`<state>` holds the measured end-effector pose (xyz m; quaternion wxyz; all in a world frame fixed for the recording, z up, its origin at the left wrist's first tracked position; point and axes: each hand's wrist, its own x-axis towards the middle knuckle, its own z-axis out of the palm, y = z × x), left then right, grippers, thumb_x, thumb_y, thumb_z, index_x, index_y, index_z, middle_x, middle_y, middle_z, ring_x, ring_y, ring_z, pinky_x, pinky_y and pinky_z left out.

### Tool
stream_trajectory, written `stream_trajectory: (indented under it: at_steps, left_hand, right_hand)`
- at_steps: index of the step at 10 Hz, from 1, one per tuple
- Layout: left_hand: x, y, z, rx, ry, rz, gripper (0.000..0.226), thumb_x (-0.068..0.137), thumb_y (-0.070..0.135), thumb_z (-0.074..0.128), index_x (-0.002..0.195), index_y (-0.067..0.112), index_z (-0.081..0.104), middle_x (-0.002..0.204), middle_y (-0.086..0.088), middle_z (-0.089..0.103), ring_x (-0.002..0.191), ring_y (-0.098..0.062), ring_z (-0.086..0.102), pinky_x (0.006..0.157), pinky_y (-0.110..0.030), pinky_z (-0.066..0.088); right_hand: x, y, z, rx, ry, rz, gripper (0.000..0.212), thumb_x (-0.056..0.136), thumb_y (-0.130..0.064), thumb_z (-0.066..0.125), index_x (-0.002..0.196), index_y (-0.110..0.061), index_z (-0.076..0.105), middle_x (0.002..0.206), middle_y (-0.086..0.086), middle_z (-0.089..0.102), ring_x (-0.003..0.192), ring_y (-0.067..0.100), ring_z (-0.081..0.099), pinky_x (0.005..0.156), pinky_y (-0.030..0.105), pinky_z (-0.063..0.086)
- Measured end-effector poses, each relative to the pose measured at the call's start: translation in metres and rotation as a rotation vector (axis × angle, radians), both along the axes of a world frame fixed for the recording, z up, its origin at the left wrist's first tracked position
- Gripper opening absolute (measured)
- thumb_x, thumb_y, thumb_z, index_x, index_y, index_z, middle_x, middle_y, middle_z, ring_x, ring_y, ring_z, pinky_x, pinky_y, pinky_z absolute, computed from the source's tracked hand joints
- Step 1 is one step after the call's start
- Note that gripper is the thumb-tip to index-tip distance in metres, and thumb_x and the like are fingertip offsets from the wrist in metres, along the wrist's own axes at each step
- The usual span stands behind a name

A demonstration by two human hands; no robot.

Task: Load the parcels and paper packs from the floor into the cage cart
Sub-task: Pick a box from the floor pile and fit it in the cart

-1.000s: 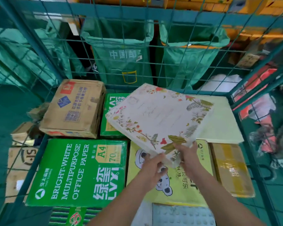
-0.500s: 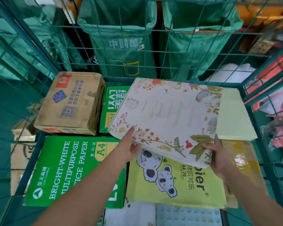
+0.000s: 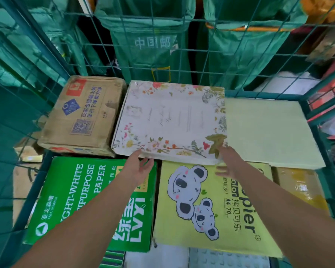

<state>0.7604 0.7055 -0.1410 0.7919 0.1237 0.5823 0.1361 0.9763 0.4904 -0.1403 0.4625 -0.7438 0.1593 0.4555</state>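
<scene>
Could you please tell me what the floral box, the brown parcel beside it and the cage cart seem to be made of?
The flat white floral-printed box looks like smooth printed cardboard with crisp edges. The brown parcel box looks like matte corrugated cardboard, scuffed, dented and taped. The green cage cart looks like painted metal: thin wire grid, thicker bars.
</scene>
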Motion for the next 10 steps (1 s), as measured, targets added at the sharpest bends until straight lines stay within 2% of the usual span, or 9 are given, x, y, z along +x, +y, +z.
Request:
stream_trajectory:
  at_steps: [1, 2, 3, 5, 6, 7, 8, 9, 10]
  left_hand:
    - [-0.005, 0.006, -0.003, 0.025, 0.027, -0.031, 0.03, 0.104, 0.025, 0.062, 0.132, 0.02, 0.053, 0.135, -0.015, 0.054, 0.121, -0.033, 0.06, 0.101, -0.039, 0.055]
    - [-0.012, 0.013, -0.006, 0.074, 0.041, -0.065, 0.03, 0.103, 0.027, 0.063, 0.13, 0.016, 0.057, 0.132, -0.012, 0.058, 0.113, -0.03, 0.063, 0.092, -0.036, 0.059]
    - [-0.023, 0.008, -0.002, 0.094, 0.063, -0.135, 0.023, 0.104, 0.027, 0.062, 0.124, 0.017, 0.057, 0.134, -0.01, 0.056, 0.107, -0.029, 0.062, 0.1, -0.04, 0.057]
    - [-0.064, -0.014, 0.02, 0.095, 0.048, -0.192, 0.015, 0.102, 0.026, 0.064, 0.113, 0.016, 0.06, 0.132, -0.011, 0.059, 0.109, -0.03, 0.062, 0.084, -0.039, 0.062]
    - [-0.089, -0.026, 0.036, 0.097, 0.013, -0.174, 0.017, 0.104, 0.027, 0.061, 0.119, 0.017, 0.059, 0.13, -0.01, 0.06, 0.11, -0.03, 0.063, 0.091, -0.04, 0.056]
    - [-0.121, -0.035, 0.056, 0.125, -0.029, -0.208, 0.025, 0.106, 0.028, 0.057, 0.129, 0.019, 0.058, 0.129, -0.007, 0.062, 0.115, -0.029, 0.064, 0.097, -0.041, 0.054]
    - [-0.161, -0.039, 0.073, 0.136, -0.057, -0.224, 0.022, 0.106, 0.027, 0.056, 0.127, 0.018, 0.057, 0.119, -0.002, 0.065, 0.117, -0.027, 0.063, 0.103, -0.042, 0.051]
    - [-0.2, -0.043, 0.089, 0.16, -0.062, -0.231, 0.023, 0.106, 0.027, 0.056, 0.127, 0.019, 0.058, 0.116, -0.001, 0.066, 0.111, -0.023, 0.065, 0.097, -0.039, 0.053]
    - [-0.244, -0.05, 0.109, 0.172, -0.075, -0.197, 0.015, 0.106, 0.026, 0.054, 0.119, 0.019, 0.058, 0.11, -0.001, 0.064, 0.099, -0.018, 0.066, 0.085, -0.033, 0.054]
  right_hand:
    - [-0.007, 0.007, -0.013, 0.018, -0.119, -0.02, 0.065, 0.101, -0.035, 0.061, 0.157, -0.02, 0.03, 0.136, 0.02, 0.053, 0.12, 0.039, 0.062, 0.104, 0.06, 0.05]
    - [-0.017, 0.007, -0.018, 0.086, -0.232, -0.018, 0.058, 0.101, -0.017, 0.06, 0.154, -0.014, 0.037, 0.146, 0.02, 0.051, 0.131, 0.037, 0.055, 0.109, 0.055, 0.048]
    - [-0.029, -0.007, -0.024, 0.125, -0.228, -0.071, 0.064, 0.101, -0.01, 0.06, 0.157, -0.015, 0.03, 0.151, 0.02, 0.047, 0.118, 0.031, 0.059, 0.108, 0.05, 0.049]
    - [-0.106, -0.003, -0.006, 0.107, -0.19, -0.169, 0.065, 0.099, -0.014, 0.062, 0.155, -0.018, 0.028, 0.144, 0.024, 0.052, 0.101, 0.035, 0.061, 0.096, 0.048, 0.051]
    - [-0.164, 0.009, 0.031, 0.132, -0.073, -0.142, 0.06, 0.104, -0.019, 0.057, 0.156, -0.014, 0.028, 0.148, 0.029, 0.047, 0.098, 0.034, 0.064, 0.09, 0.044, 0.055]
    - [-0.215, 0.021, 0.059, 0.222, 0.033, -0.111, 0.05, 0.108, -0.02, 0.052, 0.155, -0.016, 0.034, 0.141, 0.03, 0.05, 0.086, 0.027, 0.061, 0.073, 0.03, 0.055]
    - [-0.274, 0.033, 0.087, 0.177, 0.019, -0.073, 0.051, 0.105, -0.019, 0.058, 0.151, -0.023, 0.038, 0.119, 0.003, 0.059, 0.113, 0.03, 0.064, 0.104, 0.042, 0.053]
    - [-0.316, 0.042, 0.114, 0.202, 0.022, -0.064, 0.049, 0.106, -0.013, 0.054, 0.152, -0.017, 0.039, 0.127, 0.011, 0.061, 0.115, 0.034, 0.064, 0.098, 0.045, 0.056]
    - [-0.359, 0.05, 0.137, 0.232, 0.016, -0.037, 0.046, 0.107, -0.012, 0.053, 0.151, -0.012, 0.04, 0.123, 0.011, 0.063, 0.087, 0.023, 0.063, 0.082, 0.036, 0.055]
